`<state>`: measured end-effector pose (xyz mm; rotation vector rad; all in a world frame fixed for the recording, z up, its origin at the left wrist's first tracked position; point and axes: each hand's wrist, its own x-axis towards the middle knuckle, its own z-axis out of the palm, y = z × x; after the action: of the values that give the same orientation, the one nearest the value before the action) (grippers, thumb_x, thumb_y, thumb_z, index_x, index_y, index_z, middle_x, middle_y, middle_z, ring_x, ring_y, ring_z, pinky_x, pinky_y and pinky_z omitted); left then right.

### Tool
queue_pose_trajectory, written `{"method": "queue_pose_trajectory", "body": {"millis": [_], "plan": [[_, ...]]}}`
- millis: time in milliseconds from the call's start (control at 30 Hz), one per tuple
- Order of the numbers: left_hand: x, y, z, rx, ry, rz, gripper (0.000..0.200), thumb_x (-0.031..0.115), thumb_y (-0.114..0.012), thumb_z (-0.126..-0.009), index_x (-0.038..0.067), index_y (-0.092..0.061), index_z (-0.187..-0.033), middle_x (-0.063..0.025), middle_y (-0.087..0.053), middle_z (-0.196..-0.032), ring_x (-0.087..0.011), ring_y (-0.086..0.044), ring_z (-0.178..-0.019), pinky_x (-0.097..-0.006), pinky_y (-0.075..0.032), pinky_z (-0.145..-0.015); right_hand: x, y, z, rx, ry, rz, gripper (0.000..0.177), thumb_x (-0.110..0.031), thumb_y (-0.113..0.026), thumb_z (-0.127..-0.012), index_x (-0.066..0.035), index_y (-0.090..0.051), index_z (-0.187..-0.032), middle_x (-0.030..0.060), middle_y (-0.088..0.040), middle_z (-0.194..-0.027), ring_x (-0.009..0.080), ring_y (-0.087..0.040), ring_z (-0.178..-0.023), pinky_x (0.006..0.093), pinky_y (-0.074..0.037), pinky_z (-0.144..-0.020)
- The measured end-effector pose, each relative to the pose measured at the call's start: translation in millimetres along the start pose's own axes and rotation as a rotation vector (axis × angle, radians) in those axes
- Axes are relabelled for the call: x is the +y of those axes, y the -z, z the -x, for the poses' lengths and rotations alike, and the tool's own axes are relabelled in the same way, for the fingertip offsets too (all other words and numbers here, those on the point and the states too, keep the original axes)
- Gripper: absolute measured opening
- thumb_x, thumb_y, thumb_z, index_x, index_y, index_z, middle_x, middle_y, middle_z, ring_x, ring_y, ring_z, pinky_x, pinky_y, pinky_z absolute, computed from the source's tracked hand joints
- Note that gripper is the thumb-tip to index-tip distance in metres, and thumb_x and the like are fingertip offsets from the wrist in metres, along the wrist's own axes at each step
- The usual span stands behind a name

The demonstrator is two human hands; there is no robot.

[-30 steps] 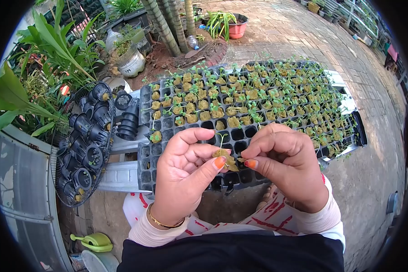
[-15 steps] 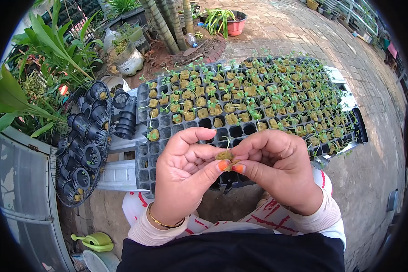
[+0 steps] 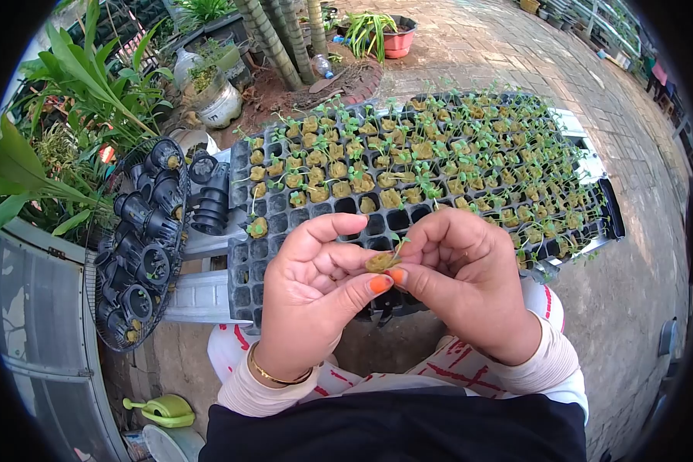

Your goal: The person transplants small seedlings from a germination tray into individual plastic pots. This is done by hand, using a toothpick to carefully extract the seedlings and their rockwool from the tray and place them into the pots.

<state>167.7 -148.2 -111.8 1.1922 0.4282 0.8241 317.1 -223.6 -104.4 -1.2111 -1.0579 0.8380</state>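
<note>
A small yellow-brown growing plug (image 3: 379,264) with a thin green seedling (image 3: 398,245) is held up in front of my body. My left hand (image 3: 308,296) pinches the plug between thumb and fingers from the left. From the other side, my right hand (image 3: 470,296) has its thumb and fingertips closed at the plug's right edge, close to the stem. Both hands are over the near edge of a black seedling tray (image 3: 241,254). Many tray cells hold similar plugs with sprouts, while several near and left cells have none.
To the left stands an oval wire basket (image 3: 187,192) of black net pots (image 3: 158,262), beside a stack of net pots (image 3: 210,208). The tray rests on a white slatted stand (image 3: 196,296). A green watering can (image 3: 165,411) is on the ground at lower left. Potted plants line the back.
The plug and seedling have turned slightly, and the sprout now leans right. My right fingers have shifted a little along the plug's edge; my left hand is nearly still.
</note>
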Motion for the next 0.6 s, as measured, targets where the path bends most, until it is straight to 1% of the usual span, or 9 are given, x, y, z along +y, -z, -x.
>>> {"method": "queue_pose_trajectory", "body": {"millis": [67,100,167,200,267,367,400,467,600], "plan": [[-1.9,5.8,-1.7,-0.037,0.022,0.057,0.042,-0.004,-0.062,-0.081,-0.002,-0.043,-0.118,-0.0157,-0.064,-0.096,-0.0172,-0.064,-0.084,-0.0279,-0.053,-0.074,-4.6,-2.6,0.7,-0.003,-0.091,-0.180,0.015,0.003,-0.066,-0.074,0.001,-0.060,-0.087,0.0024,-0.059,-0.072,0.0021,-0.048,-0.055,0.0172,-0.039,-0.049],[-1.0,6.7,-2.3,-0.036,0.021,0.056,0.042,-0.004,-0.062,-0.081,-0.002,-0.043,-0.118,-0.0157,-0.064,-0.096,-0.0172,-0.064,-0.084,-0.0279,-0.053,-0.074,-6.7,-2.2,0.1,-0.005,-0.091,-0.180,0.015,0.003,-0.066,-0.074,0.001,-0.060,-0.087,0.0024,-0.059,-0.072,0.0021,-0.048,-0.055,0.0172,-0.039,-0.049],[1.2,7.5,-3.4,0.001,0.086,0.207,0.040,-0.003,-0.063,-0.080,-0.002,-0.044,-0.116,-0.0159,-0.064,-0.096,-0.0186,-0.064,-0.083,-0.0292,-0.053,-0.073,-9.8,0.4,-1.2,0.024,-0.057,-0.213,0.016,0.002,-0.068,-0.073,0.002,-0.060,-0.087,0.0032,-0.059,-0.074,0.0027,-0.046,-0.054,0.0183,-0.038,-0.048],[2.6,6.8,-3.7,0.003,0.084,0.207,0.040,-0.003,-0.063,-0.080,-0.002,-0.044,-0.116,-0.0159,-0.064,-0.096,-0.0186,-0.064,-0.083,-0.0292,-0.053,-0.073,-9.4,4.2,-0.3,0.022,-0.056,-0.213,0.016,0.002,-0.068,-0.073,0.002,-0.060,-0.087,0.0032,-0.059,-0.074,0.0027,-0.046,-0.054,0.0183,-0.038,-0.048],[4.7,5.0,-3.9,0.070,0.106,0.250,0.038,-0.003,-0.063,-0.080,-0.002,-0.045,-0.114,-0.0160,-0.064,-0.095,-0.0192,-0.064,-0.082,-0.0302,-0.053,-0.073,-8.5,12.9,1.4,-0.069,-0.028,0.066,0.017,0.001,-0.069,-0.073,0.001,-0.061,-0.088,0.0041,-0.061,-0.076,0.0033,-0.046,-0.053,0.0193,-0.038,-0.048],[3.5,4.3,-3.6,0.072,0.073,0.250,0.036,-0.004,-0.063,-0.081,-0.001,-0.045,-0.113,-0.0160,-0.064,-0.095,-0.0189,-0.064,-0.084,-0.0298,-0.053,-0.075,-10.4,7.5,1.4,-0.119,-0.119,0.112,0.018,0.002,-0.069,-0.072,0.001,-0.060,-0.088,0.0038,-0.060,-0.077,0.0029,-0.045,-0.053,0.0191,-0.038,-0.048],[2.7,3.2,-3.6,0.072,0.075,0.250,0.036,-0.004,-0.063,-0.081,-0.001,-0.045,-0.113,-0.0160,-0.064,-0.095,-0.0189,-0.064,-0.084,-0.0298,-0.053,-0.075,-7.1,5.3,1.4,-0.117,-0.120,0.112,0.018,0.002,-0.069,-0.072,0.001,-0.060,-0.088,0.0038,-0.060,-0.077,0.0029,-0.045,-0.053,0.0191,-0.038,-0.048],[1.1,1.0,-3.4,0.107,0.019,0.224,0.036,-0.005,-0.062,-0.081,-0.001,-0.046,-0.112,-0.0162,-0.064,-0.095,-0.0188,-0.064,-0.087,-0.0286,-0.051,-0.078,2.4,1.4,1.1,-0.074,-0.105,-0.028,0.019,0.002,-0.069,-0.072,0.000,-0.060,-0.088,0.0033,-0.060,-0.077,0.0024,-0.045,-0.053,0.0186,-0.037,-0.048],[2.5,3.0,-2.5,0.063,0.025,0.225,0.035,-0.006,-0.061,-0.081,-0.001,-0.046,-0.112,-0.0161,-0.065,-0.095,-0.0185,-0.064,-0.089,-0.0279,-0.050,-0.081,1.2,1.2,1.2,-0.074,-0.101,-0.040,0.020,0.002,-0.068,-0.072,0.000,-0.059,-0.089,0.0033,-0.060,-0.077,0.0025,-0.046,-0.055,0.0186,-0.038,-0.049]]}}
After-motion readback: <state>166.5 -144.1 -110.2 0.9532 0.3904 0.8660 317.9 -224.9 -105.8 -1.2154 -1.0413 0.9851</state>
